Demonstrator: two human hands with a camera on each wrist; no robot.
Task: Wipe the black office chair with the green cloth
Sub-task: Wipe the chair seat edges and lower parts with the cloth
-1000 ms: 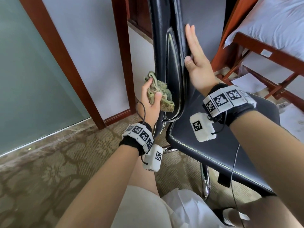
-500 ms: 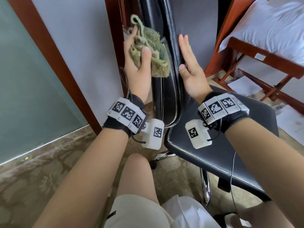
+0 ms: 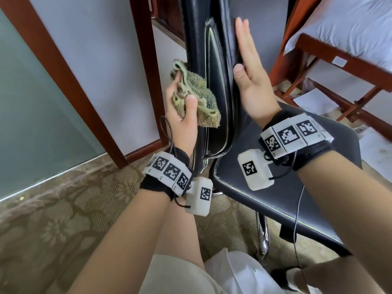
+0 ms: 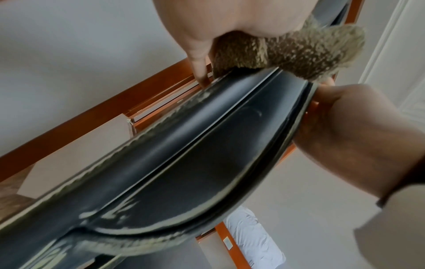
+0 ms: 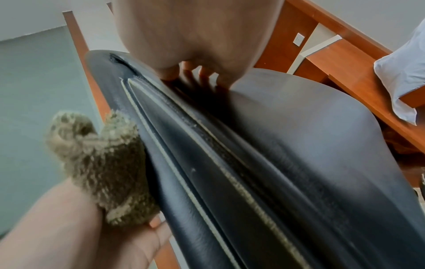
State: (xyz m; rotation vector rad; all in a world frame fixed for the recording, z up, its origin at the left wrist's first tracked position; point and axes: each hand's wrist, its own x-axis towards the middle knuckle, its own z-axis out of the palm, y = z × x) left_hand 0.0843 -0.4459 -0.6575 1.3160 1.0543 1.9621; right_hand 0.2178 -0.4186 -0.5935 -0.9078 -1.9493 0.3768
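The black office chair (image 3: 216, 85) stands side-on before me, its backrest upright and its seat (image 3: 286, 187) running to the right. My left hand (image 3: 182, 107) grips the bunched green cloth (image 3: 197, 96) and presses it on the rear side of the backrest (image 4: 184, 154). The cloth (image 4: 287, 52) lies under my palm in the left wrist view. My right hand (image 3: 250, 66) lies flat with straight fingers on the front face of the backrest (image 5: 287, 145). The cloth (image 5: 101, 163) shows left of the chair's worn seam in the right wrist view.
A red-brown door frame (image 3: 146, 60) and a frosted glass panel (image 3: 31, 102) stand at the left. A wooden bed frame (image 3: 343, 60) with white bedding (image 3: 350, 24) is at the right. Patterned carpet (image 3: 63, 219) covers the floor. My knee (image 3: 174, 240) is below the chair.
My left hand has slid the cloth down the rear of the backrest from its high point half a second ago. The right hand stays flat on the front.
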